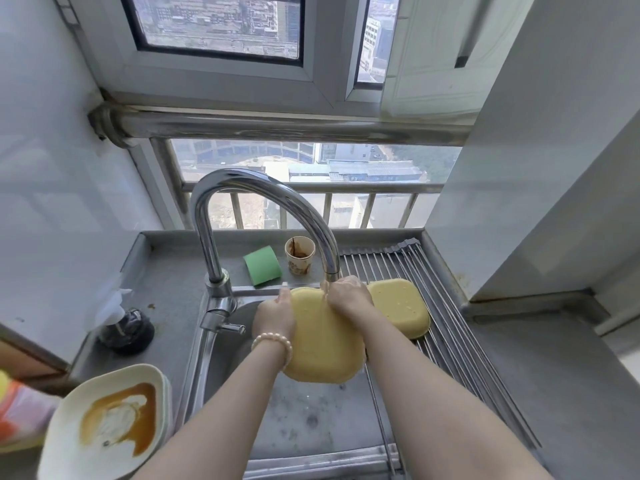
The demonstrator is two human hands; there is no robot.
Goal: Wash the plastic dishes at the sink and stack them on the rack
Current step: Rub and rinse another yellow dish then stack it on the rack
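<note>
While both hands hold one yellow dish (323,344) bottom-up over the sink (311,424) under the tap (263,202), left hand (275,315) fingers curl round its left edge and right hand (348,294) fingers grip its top. A second yellow dish (398,306) lies upside down on the rack (450,327); one dirty white dish (107,424) waits on the desk (166,306).

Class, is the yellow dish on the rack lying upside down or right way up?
Upside down: the yellow dish on the rack shows its domed base, rim against the bars.

Daylight comes through a white-framed window (221,32) above a thick steel rail (277,128) and a barred lower pane (311,174) showing city buildings, with glossy white walls (52,168) flanking the grey steel worktop (536,358).
</note>
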